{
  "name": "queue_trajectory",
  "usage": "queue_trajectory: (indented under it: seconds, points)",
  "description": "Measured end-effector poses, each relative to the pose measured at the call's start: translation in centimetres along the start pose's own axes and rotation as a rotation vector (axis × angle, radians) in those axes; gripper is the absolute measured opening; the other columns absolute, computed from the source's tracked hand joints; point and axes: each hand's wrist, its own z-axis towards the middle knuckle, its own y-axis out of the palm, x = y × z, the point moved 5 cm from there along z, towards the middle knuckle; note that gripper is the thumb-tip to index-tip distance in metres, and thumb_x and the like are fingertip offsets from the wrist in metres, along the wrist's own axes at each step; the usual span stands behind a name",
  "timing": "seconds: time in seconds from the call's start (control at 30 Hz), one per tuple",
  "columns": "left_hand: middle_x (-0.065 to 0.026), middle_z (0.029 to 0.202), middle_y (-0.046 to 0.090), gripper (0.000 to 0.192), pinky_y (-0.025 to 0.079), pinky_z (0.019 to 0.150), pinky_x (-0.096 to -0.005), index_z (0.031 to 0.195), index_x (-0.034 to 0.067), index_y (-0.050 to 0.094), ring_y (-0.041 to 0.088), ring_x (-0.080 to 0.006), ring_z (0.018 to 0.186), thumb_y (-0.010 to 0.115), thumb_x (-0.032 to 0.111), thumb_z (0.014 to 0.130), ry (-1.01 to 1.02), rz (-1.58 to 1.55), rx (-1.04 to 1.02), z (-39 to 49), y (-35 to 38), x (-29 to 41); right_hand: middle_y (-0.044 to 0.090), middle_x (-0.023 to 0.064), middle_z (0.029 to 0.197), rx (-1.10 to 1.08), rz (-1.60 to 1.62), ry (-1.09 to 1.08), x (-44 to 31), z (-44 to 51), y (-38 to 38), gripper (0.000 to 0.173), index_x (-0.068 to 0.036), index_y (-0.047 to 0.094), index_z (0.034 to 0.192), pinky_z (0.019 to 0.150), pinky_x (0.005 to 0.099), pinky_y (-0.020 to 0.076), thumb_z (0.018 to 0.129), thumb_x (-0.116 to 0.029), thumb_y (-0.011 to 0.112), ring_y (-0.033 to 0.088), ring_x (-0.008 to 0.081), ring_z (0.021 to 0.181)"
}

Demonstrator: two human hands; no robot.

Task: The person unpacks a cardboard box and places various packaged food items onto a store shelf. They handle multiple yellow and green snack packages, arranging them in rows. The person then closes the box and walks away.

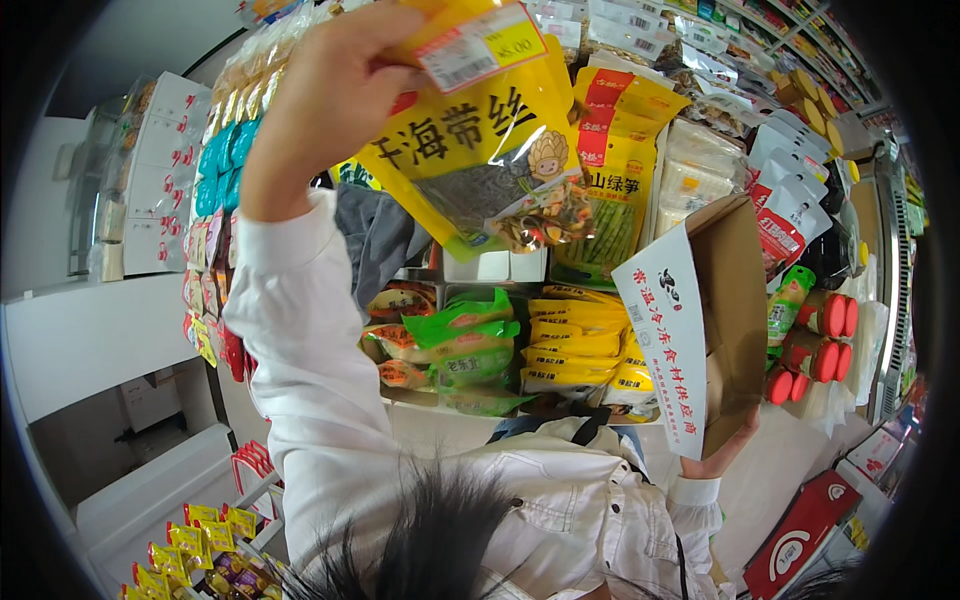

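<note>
My left hand point(330, 97) is raised at the upper left and grips the top of a yellow plastic pouch of dried shredded kelp point(480, 157), which has a clear window and a price label in front of its upper part. The pouch hangs above the display of packaged foods. At the right, my right hand point(724, 450) holds the lower end of an open cardboard box point(724, 322), tilted, with a white printed side; most of its fingers are hidden behind it. Yellow pouches of green bamboo shoots point(607, 195) stand in a compartment between pouch and box.
Green bags point(469, 356) and yellow bags point(574, 341) fill the near compartments. A dark grey cloth point(379, 232) lies by my left sleeve. Red-lidded jars point(821, 315) are beyond the box. White drawers point(154, 172) stand at the left, a refrigerated case point(896, 300) at the far right.
</note>
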Motion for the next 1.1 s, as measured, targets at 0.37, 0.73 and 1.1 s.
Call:
queue_trajectory:
  seconds: [0.37,0.73,1.1]
  points:
    - [-0.0086,0.107,0.069,0.032,0.053,0.084,-0.0283,0.12,-0.004,0.064,0.066,-0.0137,0.095,0.064,-0.006,0.088,-0.555,-0.555,0.588,-20.2,-9.8,-8.7,0.053,0.0007,0.145,-0.033,0.067,0.068,0.3,-1.1,0.3,0.051,-0.016,0.052,0.141,0.114,0.0385,0.0379,0.101,-0.047,0.051,0.049,0.0193,0.134]
    - [-0.0188,0.117,0.067,0.033,0.055,0.08,-0.0324,0.112,-0.003,0.066,0.067,-0.0242,0.092,0.077,0.008,0.084,-0.888,0.781,0.868,-37.2,-2.5,-16.5,0.053,0.0007,0.145,-0.105,-0.041,0.035,-0.3,-2.4,1.0,0.054,-0.016,0.05,0.144,0.113,0.04,0.0386,0.101,-0.048,0.05,0.048,0.0199,0.135]
    - [-0.0157,0.09,0.072,0.017,0.054,0.076,-0.0437,0.096,0.005,0.074,0.068,-0.0373,0.085,0.063,0.007,0.084,-0.256,0.046,-0.184,-15.4,17.1,-0.2,0.054,0.0015,0.145,-0.052,-0.005,0.012,-0.1,-4.0,-0.7,0.055,-0.016,0.051,0.143,0.111,0.0427,0.042,0.1,-0.049,0.051,0.051,0.023,0.133]
